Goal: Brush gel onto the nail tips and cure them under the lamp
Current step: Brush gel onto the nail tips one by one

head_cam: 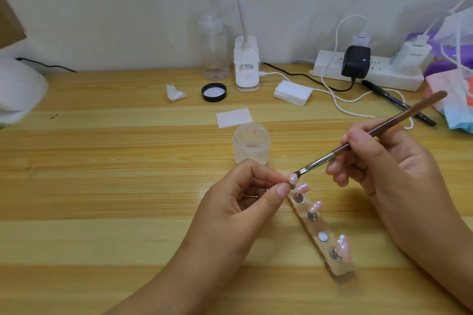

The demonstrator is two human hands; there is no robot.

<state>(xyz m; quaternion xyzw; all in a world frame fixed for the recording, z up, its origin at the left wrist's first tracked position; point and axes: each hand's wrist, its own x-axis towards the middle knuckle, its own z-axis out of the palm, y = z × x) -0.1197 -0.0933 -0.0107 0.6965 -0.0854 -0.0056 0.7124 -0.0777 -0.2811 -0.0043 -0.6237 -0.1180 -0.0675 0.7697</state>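
Observation:
My left hand pinches the small stand of a glossy pink nail tip between thumb and forefinger, just above the clear holder bar. My right hand grips a brown-handled brush, and its bristles touch that tip. Three more pink tips sit on metal pegs along the bar, and one white peg spot stands bare. An open clear gel jar stands just behind my hands. The white curing lamp is at the far left edge, partly cut off.
The jar's black lid, a folded wipe, a flat white wipe and a wipe stack lie behind the jar. A clear bottle, a clip desk lamp, a power strip, cables and a black pen line the back.

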